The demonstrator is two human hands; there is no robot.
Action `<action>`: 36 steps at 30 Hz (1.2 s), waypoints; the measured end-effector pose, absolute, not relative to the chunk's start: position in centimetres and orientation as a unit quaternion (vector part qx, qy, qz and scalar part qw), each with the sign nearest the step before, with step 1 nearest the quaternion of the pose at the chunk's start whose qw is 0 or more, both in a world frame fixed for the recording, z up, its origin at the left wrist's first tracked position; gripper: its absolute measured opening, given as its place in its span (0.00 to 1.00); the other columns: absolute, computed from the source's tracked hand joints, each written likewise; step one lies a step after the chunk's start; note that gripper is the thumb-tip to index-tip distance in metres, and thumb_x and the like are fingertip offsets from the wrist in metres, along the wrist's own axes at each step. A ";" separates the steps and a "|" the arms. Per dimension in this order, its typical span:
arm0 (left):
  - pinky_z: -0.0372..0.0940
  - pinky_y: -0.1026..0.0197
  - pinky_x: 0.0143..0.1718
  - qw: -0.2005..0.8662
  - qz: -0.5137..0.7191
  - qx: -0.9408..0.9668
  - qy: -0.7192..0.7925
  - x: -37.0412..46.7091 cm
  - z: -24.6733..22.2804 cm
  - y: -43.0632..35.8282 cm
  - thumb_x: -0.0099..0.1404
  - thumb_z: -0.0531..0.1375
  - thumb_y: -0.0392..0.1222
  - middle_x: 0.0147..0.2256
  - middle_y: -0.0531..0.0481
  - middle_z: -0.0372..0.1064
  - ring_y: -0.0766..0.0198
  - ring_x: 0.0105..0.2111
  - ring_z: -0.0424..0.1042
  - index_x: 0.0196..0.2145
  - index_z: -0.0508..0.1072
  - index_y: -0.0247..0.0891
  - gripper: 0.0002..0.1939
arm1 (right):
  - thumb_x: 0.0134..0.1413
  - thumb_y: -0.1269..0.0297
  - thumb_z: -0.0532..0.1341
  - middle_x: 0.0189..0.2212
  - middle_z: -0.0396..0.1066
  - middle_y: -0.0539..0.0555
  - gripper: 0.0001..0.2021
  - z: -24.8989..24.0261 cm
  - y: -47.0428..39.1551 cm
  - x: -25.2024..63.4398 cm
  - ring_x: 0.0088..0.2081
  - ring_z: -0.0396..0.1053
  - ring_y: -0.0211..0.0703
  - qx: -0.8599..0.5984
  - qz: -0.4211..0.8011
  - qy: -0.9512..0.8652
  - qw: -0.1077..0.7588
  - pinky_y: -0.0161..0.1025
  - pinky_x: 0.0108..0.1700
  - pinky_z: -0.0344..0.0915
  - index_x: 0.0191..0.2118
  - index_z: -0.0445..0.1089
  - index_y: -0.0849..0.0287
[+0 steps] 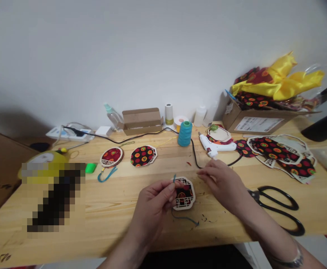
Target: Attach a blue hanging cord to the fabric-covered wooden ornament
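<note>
My left hand (156, 203) is closed, thumb against finger, on a teal cord (175, 178) whose short end sticks up from the pinch. Just beside those fingers is a small wooden lattice frame (191, 203) backed with dark red-flowered fabric; I cannot tell whether the hand grips it too. More teal cord trails below the frame across the table. My right hand (219, 183) hovers right of the frame with its fingertips pinched together; anything between them is too small to make out. Black-handled scissors (278, 205) lie beside the right forearm, their blades hidden by it.
On the wooden table (107, 216) stand a teal thread cone (185, 134) and a white glue gun (216, 146) with a black cable. Finished-looking fabric pieces (143, 155) lie left. A cardboard box (253, 121) of fabric stands back right, near more frames (286, 153). Pixelation hides something left.
</note>
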State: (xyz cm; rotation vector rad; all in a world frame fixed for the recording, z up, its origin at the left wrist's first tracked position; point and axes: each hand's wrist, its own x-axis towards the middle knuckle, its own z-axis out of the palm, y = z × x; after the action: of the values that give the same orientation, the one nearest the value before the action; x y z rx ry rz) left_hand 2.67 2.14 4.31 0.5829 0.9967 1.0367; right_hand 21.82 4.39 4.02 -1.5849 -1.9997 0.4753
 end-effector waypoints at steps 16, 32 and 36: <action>0.52 0.71 0.21 0.726 0.470 0.223 0.450 2.9 4.1 2.1 0.52 0.64 0.36 0.21 0.49 0.67 0.75 0.20 0.56 0.26 0.78 0.32 0.04 | 0.50 0.75 0.58 0.29 0.66 0.53 0.07 2.7 4.2 20.9 0.37 0.63 0.44 -0.572 0.187 -0.780 0.172 0.40 0.38 0.61 0.26 0.70 0.58; 0.49 0.73 0.19 0.779 0.466 0.168 0.383 3.9 3.9 2.7 0.54 0.63 0.35 0.26 0.46 0.68 0.76 0.20 0.56 0.28 0.77 0.28 0.06 | 0.55 0.75 0.54 0.25 0.67 0.54 0.09 4.5 1.2 17.7 0.32 0.60 0.44 -0.497 0.121 -0.780 0.360 0.42 0.35 0.57 0.28 0.68 0.60; 0.50 0.73 0.19 0.772 0.474 0.156 0.394 4.0 4.2 2.8 0.53 0.64 0.35 0.28 0.44 0.70 0.77 0.20 0.55 0.28 0.77 0.27 0.06 | 0.55 0.75 0.53 0.26 0.67 0.55 0.10 4.1 0.9 17.6 0.32 0.60 0.44 -0.490 0.121 -0.797 0.330 0.41 0.34 0.57 0.28 0.68 0.60</action>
State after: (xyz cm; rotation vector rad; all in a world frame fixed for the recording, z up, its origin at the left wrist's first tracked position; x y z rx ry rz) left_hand 3.98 2.81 4.23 0.3392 0.8550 1.0268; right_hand 17.63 0.93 4.06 -1.2825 -2.0849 0.3169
